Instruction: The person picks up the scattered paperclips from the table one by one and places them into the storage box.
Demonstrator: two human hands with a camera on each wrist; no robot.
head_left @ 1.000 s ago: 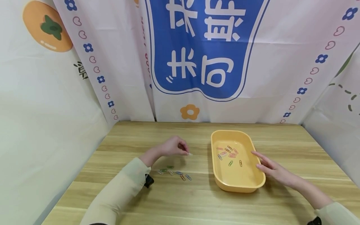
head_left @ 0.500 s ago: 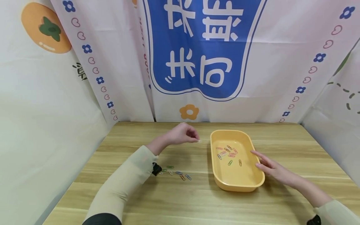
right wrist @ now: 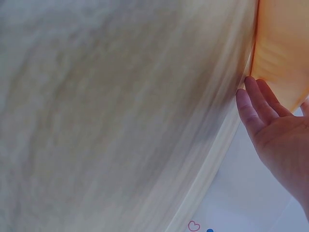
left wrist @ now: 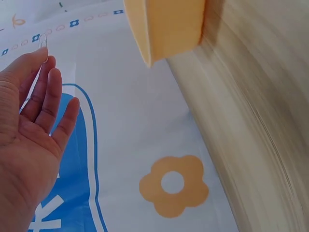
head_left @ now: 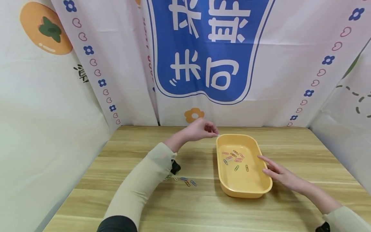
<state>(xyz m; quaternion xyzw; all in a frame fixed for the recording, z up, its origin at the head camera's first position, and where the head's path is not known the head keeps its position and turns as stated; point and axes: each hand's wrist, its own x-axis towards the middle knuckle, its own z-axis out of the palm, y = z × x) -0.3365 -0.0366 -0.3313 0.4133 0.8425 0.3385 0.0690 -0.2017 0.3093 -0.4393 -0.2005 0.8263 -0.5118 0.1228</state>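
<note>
My left hand [head_left: 201, 130] pinches a white paper clip [left wrist: 44, 43] between thumb and fingertip, with the remaining fingers spread loosely in the left wrist view. In the head view it hovers at the far left corner of a yellow plastic tray [head_left: 246, 194]. Inside the tray lie several paper clips, pink, brown and blue ones plus a green paper clip [head_left: 236, 168]. My right hand [head_left: 279, 174] rests against the tray's right side, fingers extended along the outer wall [right wrist: 277, 53] in the right wrist view.
Left of the tray, several loose paper clips lie on the wooden table [head_left: 185, 209], among them a blue paper clip [head_left: 193, 183] and a red-brown paper clip [head_left: 187, 183]. My left sleeve [head_left: 145, 183] hides part of that group. A printed white curtain [head_left: 278, 80] hangs behind the table.
My left hand has moved right and away from me, carrying the white paper clip from over the table to the tray's far left corner. The right hand stays at the tray's side.
</note>
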